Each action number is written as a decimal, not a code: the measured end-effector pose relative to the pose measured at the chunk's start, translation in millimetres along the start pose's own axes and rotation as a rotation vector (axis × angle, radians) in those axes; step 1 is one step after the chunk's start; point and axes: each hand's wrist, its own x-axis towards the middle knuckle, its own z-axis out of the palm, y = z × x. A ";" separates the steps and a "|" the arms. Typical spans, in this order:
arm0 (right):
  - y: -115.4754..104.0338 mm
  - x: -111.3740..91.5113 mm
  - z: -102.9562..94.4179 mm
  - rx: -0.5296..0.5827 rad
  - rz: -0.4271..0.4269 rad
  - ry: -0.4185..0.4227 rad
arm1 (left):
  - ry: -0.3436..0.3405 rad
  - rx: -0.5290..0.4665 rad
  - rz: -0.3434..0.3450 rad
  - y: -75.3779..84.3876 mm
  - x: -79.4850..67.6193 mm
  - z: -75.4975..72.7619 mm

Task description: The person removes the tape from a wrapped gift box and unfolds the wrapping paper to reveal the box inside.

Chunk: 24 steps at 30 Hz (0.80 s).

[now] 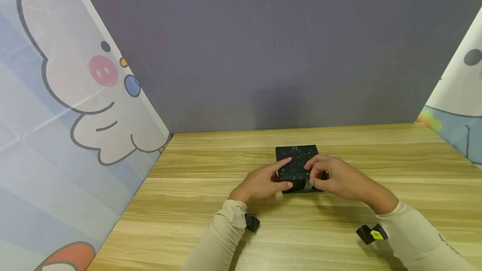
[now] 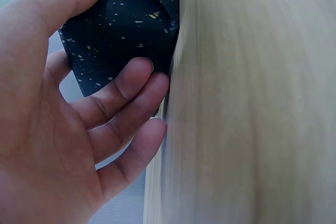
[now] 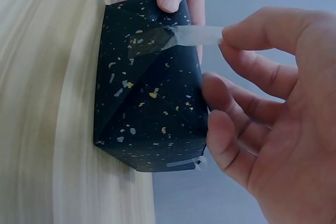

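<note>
A small box (image 1: pixel 295 164) wrapped in black paper with gold and silver flecks sits on the wooden table. Its folded end flap, facing the person, shows in the right wrist view. My left hand (image 1: pixel 260 183) holds the box from the left, thumb at the near end and index finger on top. Between thumb and index finger, my right hand (image 1: pixel 340 177) pinches the free end of a strip of clear tape (image 3: pixel 197 35). The tape's other end lies stuck over the flap. Other right fingers rest against the box top.
The wooden table (image 1: pixel 196 204) reaches back to a grey wall panel (image 1: pixel 263 53). Cartoon-printed cloth (image 1: pixel 56 137) hangs at the left, with more at the right. Another bit of tape (image 3: pixel 197 162) sits at the box's far corner in the right wrist view.
</note>
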 end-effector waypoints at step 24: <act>-9.9 -1.4 3.9 -0.060 -0.045 -0.061 | -0.008 -0.025 0.005 -2.0 -1.9 -0.3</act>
